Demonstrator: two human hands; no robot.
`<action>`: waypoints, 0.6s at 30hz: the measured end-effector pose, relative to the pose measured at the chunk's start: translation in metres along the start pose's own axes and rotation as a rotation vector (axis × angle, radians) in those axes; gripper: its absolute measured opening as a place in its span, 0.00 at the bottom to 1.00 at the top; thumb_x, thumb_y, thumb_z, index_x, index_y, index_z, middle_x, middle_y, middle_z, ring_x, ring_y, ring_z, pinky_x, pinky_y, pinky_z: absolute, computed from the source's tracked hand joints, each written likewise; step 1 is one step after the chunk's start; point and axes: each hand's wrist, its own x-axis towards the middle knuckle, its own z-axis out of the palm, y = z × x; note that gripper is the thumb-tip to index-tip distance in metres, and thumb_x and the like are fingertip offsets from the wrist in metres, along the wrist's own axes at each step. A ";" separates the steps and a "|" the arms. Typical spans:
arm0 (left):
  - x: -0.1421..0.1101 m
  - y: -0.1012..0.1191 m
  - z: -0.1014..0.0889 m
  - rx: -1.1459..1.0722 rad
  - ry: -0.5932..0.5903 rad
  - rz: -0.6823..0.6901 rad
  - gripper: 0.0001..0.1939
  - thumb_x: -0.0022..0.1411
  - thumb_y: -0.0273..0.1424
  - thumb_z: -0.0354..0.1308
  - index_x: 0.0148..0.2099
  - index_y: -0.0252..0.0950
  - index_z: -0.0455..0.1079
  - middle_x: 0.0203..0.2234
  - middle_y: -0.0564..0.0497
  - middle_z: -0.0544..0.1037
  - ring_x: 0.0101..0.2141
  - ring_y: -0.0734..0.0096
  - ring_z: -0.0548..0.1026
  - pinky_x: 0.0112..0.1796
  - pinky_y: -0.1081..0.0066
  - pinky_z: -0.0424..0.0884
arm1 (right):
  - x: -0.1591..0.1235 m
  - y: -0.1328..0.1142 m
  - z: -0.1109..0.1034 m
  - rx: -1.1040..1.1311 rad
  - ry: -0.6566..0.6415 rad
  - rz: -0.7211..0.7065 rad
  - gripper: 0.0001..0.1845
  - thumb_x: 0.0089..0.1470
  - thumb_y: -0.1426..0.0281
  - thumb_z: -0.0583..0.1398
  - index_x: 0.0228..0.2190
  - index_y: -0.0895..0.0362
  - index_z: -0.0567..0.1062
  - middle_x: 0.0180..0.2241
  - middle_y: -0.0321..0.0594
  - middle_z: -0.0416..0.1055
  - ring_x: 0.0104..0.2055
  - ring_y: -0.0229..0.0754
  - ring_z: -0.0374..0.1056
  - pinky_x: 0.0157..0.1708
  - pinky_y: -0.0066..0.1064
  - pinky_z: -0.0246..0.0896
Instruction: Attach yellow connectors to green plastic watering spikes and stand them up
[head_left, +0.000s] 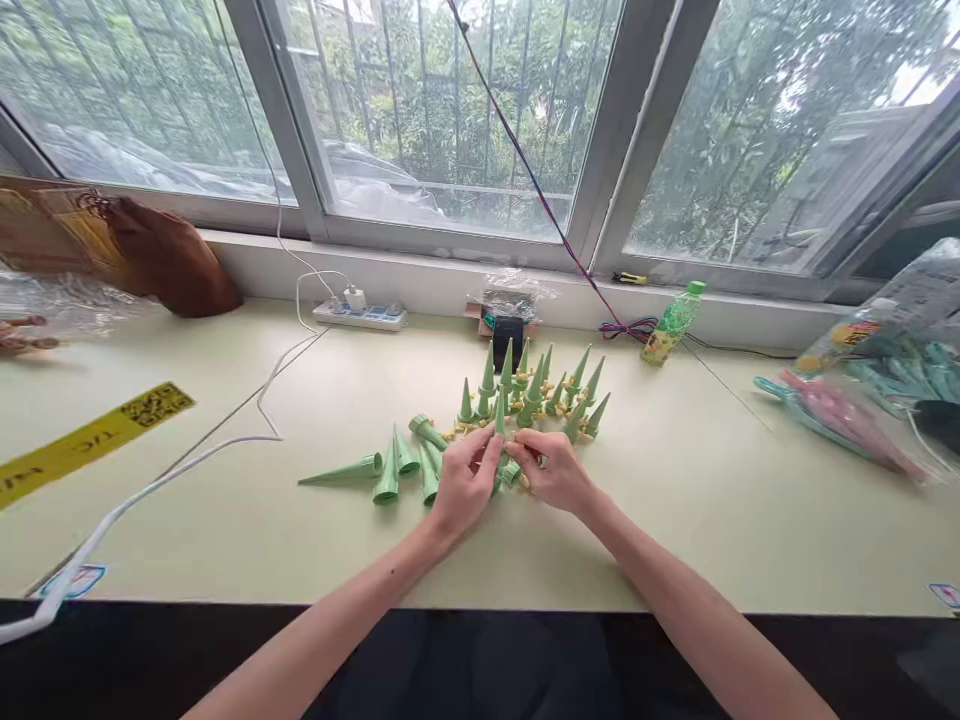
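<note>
My left hand is closed around the lower part of a green plastic watering spike, its tip pointing up. From the other side my right hand pinches at the base of this spike; what its fingertips hold is too small and covered to make out. Behind both hands stand several green spikes with small yellow fittings, such as one spike at the right of the cluster. More spikes lie loose to the left, among them a long one on its side. Another open-ended piece shows between the hands.
On the pale table a white cable runs to a power strip. A dark box sits behind the spikes. Further right stand a green-capped bottle and plastic-wrapped items. A brown bag lies at far left.
</note>
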 end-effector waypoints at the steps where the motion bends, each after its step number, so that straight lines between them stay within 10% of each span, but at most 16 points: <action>1: 0.000 0.000 0.000 -0.001 -0.002 -0.005 0.15 0.66 0.39 0.52 0.33 0.33 0.67 0.20 0.55 0.60 0.19 0.80 0.56 0.19 0.76 0.55 | -0.001 0.000 0.000 -0.007 -0.003 -0.008 0.20 0.62 0.66 0.53 0.21 0.55 0.52 0.18 0.29 0.47 0.21 0.32 0.42 0.21 0.26 0.41; 18: -0.005 0.000 -0.002 -0.116 -0.118 -0.070 0.18 0.68 0.42 0.47 0.31 0.35 0.62 0.18 0.58 0.56 0.18 0.80 0.56 0.19 0.76 0.56 | -0.004 -0.013 0.006 -0.098 0.122 -0.106 0.19 0.56 0.72 0.55 0.20 0.55 0.50 0.16 0.27 0.47 0.18 0.31 0.42 0.20 0.25 0.43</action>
